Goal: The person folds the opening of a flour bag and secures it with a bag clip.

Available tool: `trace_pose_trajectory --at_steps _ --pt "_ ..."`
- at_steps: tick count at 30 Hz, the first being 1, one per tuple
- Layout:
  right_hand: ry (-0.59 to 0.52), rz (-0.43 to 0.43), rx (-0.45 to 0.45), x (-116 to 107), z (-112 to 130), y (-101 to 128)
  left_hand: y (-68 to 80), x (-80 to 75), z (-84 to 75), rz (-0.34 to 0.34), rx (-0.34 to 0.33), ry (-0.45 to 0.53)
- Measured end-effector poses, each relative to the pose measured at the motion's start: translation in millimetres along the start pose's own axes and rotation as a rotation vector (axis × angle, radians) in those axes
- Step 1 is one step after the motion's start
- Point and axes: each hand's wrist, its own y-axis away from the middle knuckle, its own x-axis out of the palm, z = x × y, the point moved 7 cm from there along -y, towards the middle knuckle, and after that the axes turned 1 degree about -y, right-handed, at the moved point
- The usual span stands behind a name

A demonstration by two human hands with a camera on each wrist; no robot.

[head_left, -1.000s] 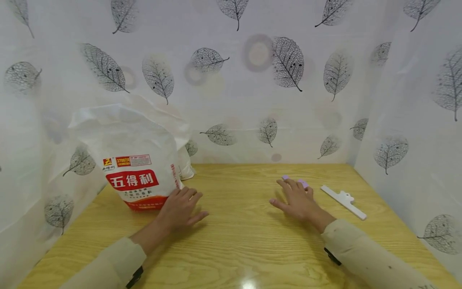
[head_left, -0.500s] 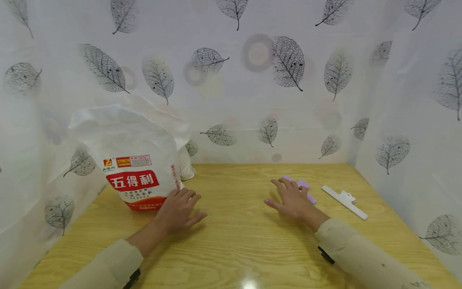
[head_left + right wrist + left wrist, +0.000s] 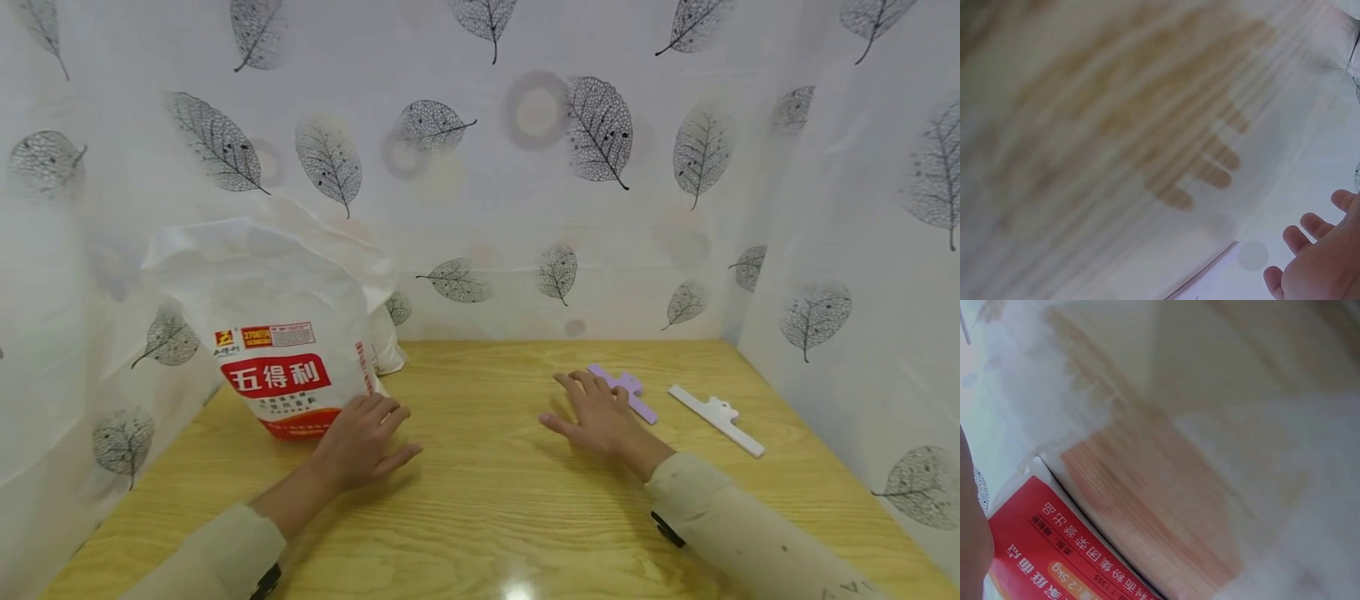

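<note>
Left hand (image 3: 360, 446) flat, fingers spread, on grained wood table (image 3: 487, 517); glossy flour bag (image 3: 281, 333) at 11 o'clock. Right hand (image 3: 596, 417) flat, fingers straight; flat lilac plastic clip (image 3: 630, 392) at 1 o'clock.

A light wooden table (image 3: 487, 500) carries a flour bag (image 3: 281, 333), purple clip (image 3: 630, 392) and white clip (image 3: 716, 419).

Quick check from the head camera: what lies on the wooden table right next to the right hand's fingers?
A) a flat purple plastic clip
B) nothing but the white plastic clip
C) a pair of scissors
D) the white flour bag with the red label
A: the flat purple plastic clip lies on the wooden table beside the right hand, with the white plastic clip farther right, apart from the hand.
</note>
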Motion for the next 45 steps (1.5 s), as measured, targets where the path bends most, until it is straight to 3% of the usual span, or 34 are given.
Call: trace_pose_trajectory --at_steps 10,25,45 --pt "-0.030 0.011 -0.011 3 8 -2 7.9 -6.9 3.8 -0.057 0.013 0.056" --pt "-0.014 0.009 -0.058 6 26 -7 15.0 -16.8 7.7 -0.101 0.037 0.063" --pt "0.018 0.007 -0.112 15 50 -13 36.7 -30.2 25.8 -0.148 -0.005 0.051"
